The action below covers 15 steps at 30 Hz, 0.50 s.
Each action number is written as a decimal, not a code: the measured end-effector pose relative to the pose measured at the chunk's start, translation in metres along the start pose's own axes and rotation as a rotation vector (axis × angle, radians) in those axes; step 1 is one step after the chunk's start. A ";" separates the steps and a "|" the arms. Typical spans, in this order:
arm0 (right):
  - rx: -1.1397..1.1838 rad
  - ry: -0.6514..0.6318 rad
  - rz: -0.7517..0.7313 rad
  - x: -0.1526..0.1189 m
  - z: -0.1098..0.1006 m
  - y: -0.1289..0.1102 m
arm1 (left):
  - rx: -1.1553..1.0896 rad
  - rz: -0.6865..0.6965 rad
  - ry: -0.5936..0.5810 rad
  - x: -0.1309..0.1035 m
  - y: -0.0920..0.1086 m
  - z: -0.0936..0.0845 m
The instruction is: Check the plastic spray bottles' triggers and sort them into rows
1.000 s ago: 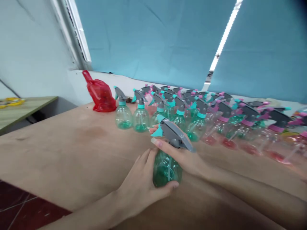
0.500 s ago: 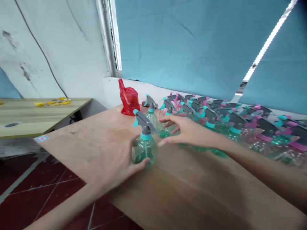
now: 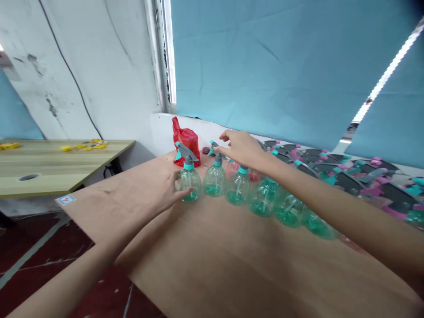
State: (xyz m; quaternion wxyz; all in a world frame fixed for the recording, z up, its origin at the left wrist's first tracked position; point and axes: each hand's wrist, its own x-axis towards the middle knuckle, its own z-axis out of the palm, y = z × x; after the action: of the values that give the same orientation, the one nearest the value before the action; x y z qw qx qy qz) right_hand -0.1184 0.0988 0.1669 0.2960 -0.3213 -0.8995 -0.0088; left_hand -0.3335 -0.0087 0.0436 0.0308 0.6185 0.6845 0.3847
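Note:
My left hand [image 3: 168, 192] is wrapped round the lower left side of a clear green spray bottle [image 3: 191, 183] with a grey and turquoise head, upright at the left end of a row. Just right of it stands a second green bottle [image 3: 213, 181]. My right hand [image 3: 240, 148] hovers above the row by that bottle's spray head, fingers bent and apart, holding nothing visible. Beneath my right forearm are more green bottles [image 3: 263, 198]. Behind them are several grey spray heads with pink or turquoise parts [image 3: 344, 179].
A red plastic bag [image 3: 187, 137] sits at the back of the wooden table [image 3: 212, 256], near a small dark reddish object [image 3: 206, 150]. At the left, another table [image 3: 49, 165] bears yellow pieces. Blue sheeting covers the back.
The bottle in my left hand has moved back, beside the row's end. My right hand has risen over the spray heads. The view has shifted slightly.

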 end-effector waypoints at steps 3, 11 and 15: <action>-0.043 -0.022 0.057 0.013 0.012 0.000 | 0.041 0.001 0.015 0.017 -0.011 0.005; -0.059 -0.102 0.086 0.023 0.030 0.005 | 0.084 0.007 0.025 0.049 -0.027 0.020; -0.045 -0.112 0.062 0.024 0.037 0.010 | 0.082 0.034 0.021 0.051 -0.025 0.024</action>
State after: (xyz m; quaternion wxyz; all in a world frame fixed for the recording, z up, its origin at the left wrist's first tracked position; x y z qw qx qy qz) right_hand -0.1472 0.1280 0.1480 0.2382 -0.3555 -0.9038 -0.0017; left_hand -0.3537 0.0492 0.0350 -0.0082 0.6268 0.6893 0.3632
